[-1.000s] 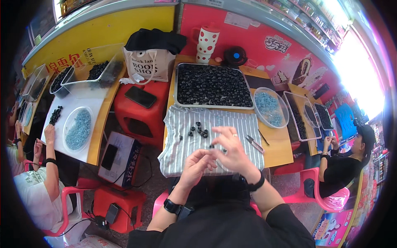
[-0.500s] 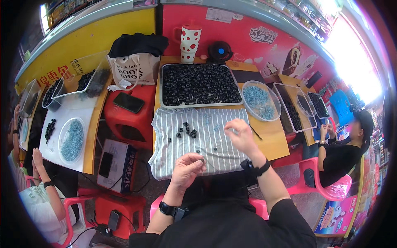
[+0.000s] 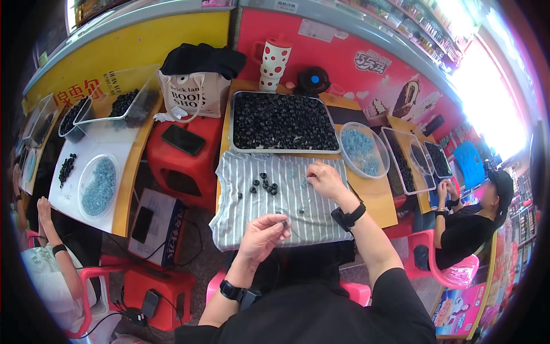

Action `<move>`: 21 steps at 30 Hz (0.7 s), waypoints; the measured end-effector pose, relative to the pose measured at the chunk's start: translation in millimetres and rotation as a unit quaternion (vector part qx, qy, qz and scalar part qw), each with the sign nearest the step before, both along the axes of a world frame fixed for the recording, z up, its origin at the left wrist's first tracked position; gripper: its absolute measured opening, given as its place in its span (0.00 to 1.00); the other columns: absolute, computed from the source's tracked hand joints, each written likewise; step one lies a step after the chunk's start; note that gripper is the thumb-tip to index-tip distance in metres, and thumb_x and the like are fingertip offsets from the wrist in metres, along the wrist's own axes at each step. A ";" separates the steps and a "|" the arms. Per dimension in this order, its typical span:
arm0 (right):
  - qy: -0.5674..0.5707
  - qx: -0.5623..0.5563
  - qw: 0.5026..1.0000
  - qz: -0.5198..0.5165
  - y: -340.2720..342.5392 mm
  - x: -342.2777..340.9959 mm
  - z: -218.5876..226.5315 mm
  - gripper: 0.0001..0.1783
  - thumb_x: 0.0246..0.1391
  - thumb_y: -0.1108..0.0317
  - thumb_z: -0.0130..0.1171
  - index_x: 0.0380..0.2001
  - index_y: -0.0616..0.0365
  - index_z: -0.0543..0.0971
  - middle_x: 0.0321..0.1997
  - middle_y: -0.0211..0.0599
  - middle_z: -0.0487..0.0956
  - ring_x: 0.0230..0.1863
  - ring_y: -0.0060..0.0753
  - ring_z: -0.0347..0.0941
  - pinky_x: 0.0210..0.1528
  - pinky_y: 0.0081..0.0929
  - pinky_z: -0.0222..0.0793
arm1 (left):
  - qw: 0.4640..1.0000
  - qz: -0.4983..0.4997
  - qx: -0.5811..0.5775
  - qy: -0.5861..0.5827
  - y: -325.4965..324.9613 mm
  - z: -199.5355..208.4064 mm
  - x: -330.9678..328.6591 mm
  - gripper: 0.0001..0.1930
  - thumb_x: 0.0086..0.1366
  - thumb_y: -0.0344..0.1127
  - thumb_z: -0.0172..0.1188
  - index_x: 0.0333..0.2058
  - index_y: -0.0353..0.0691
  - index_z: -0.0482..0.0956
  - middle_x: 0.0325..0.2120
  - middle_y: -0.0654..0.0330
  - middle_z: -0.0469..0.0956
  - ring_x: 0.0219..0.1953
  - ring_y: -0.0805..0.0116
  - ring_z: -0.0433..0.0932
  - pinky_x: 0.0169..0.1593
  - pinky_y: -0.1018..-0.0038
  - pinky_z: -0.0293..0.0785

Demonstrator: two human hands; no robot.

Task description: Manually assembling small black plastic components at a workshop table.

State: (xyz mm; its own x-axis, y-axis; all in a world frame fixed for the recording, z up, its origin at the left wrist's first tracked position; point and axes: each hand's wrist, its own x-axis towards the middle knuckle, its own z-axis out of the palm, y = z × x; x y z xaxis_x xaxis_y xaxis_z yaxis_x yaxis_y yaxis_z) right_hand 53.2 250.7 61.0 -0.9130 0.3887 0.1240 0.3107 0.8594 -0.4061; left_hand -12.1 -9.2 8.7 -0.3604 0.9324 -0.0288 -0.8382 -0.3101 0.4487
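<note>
Grey cloth [image 3: 238, 215] underlies the right hand [image 3: 327, 181], fingers downturned, grip unclear; the left hand [image 3: 260, 238] pinches a bead [image 3: 284, 223].

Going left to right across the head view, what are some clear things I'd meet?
Round tub of blue pieces, phone on a red stool, left hand, right hand, black cap.

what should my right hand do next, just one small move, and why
Probably pinch one light blue piece and bring it toward your left hand: your right hand has its fingertips down by those pieces on the striped cloth, while the left pinches a small dark piece. Whether the right already grips one is hard to see.
</note>
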 end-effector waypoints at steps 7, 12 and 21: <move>0.042 -0.086 0.995 -0.019 -17.8 26.1 16.6 0.06 0.49 0.73 0.61 0.25 0.63 0.75 0.27 0.40 0.75 0.29 0.38 0.74 0.32 0.34 0.68 | 1.000 0.016 -0.007 -0.005 -1.0 0.2 -0.6 0.11 0.64 0.24 0.58 0.45 0.31 0.78 0.37 0.51 0.81 0.35 0.65 0.81 0.37 0.77 0.77; 0.148 -0.334 0.931 0.000 -86.7 49.0 27.6 0.06 0.47 0.78 0.65 0.26 0.63 0.76 0.22 0.33 0.73 0.22 0.19 0.67 0.25 0.20 0.63 | 0.999 0.030 -0.011 0.008 2.5 1.0 1.3 0.10 0.63 0.25 0.59 0.44 0.33 0.78 0.36 0.54 0.81 0.35 0.65 0.80 0.41 0.75 0.75; 0.207 -0.294 0.925 0.119 -122.9 39.7 25.7 0.07 0.46 0.80 0.65 0.25 0.62 0.76 0.23 0.34 0.73 0.24 0.25 0.72 0.25 0.22 0.65 | 0.999 0.031 -0.014 0.030 0.9 4.2 3.1 0.09 0.63 0.24 0.60 0.43 0.33 0.79 0.34 0.59 0.79 0.34 0.72 0.79 0.40 0.78 0.76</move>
State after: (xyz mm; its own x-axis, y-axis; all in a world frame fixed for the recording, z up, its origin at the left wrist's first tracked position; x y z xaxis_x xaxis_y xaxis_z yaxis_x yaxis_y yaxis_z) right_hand 92.9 127.7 86.7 -0.9031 0.2936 0.3134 -0.1462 0.4760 -0.8672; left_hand -9.0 -8.3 12.9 -0.4195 0.9072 -0.0320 -0.7893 -0.3471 0.5065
